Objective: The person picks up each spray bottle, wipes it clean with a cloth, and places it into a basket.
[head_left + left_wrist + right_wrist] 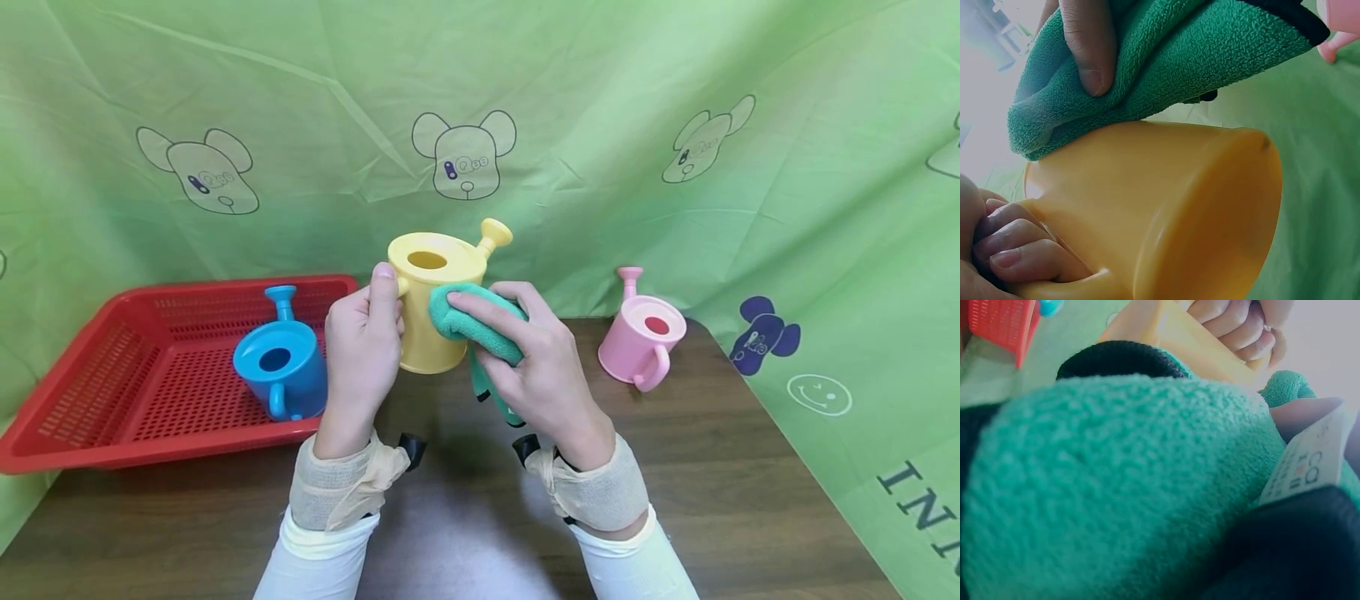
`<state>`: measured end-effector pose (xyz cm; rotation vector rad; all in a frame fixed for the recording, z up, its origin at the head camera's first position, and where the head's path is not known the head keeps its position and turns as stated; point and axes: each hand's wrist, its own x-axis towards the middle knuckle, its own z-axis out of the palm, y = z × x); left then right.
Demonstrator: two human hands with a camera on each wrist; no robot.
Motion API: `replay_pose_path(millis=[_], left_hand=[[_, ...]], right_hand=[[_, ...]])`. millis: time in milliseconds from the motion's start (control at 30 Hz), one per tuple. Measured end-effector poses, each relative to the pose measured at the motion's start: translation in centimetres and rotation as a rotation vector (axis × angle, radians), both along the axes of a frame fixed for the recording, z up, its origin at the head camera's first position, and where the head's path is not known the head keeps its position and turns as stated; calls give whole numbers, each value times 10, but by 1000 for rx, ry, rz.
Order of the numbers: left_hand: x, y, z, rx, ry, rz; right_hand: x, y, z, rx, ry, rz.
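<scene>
A yellow toy watering can [431, 321] is held up off the table, its spout pointing to the back right. My left hand [365, 346] grips its handle; in the left wrist view the fingers [1029, 250] curl through the handle. My right hand [542, 367] holds a folded green towel [472, 321] against the can's right side. Dark-edged ends of the towel hang below that hand. The right wrist view is mostly filled by the towel [1122, 469], with a white printed tag [1307, 456] showing on it.
A red perforated basket [97, 450] stands at the left with a blue watering can [288, 367] in it. On the right of the brown wooden table [712, 492] stands a pink watering can [637, 342]. A green printed cloth [322, 167] hangs behind.
</scene>
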<state>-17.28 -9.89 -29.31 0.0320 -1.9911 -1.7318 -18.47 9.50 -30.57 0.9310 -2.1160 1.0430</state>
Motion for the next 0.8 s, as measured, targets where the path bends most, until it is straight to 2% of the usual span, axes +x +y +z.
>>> replay_pose_path(millis=[233, 400, 667, 800], left_hand=[[0, 1, 1, -7, 24, 7], [2, 1, 1, 23, 20, 13], [1, -2, 2, 161, 56, -18], [2, -4, 4, 239, 39, -25]], right_hand=[[1, 0, 0, -7, -4, 17], [2, 0, 0, 4, -27, 38], [2, -1, -1, 68, -38, 74], [2, -1, -3, 116, -46, 82]])
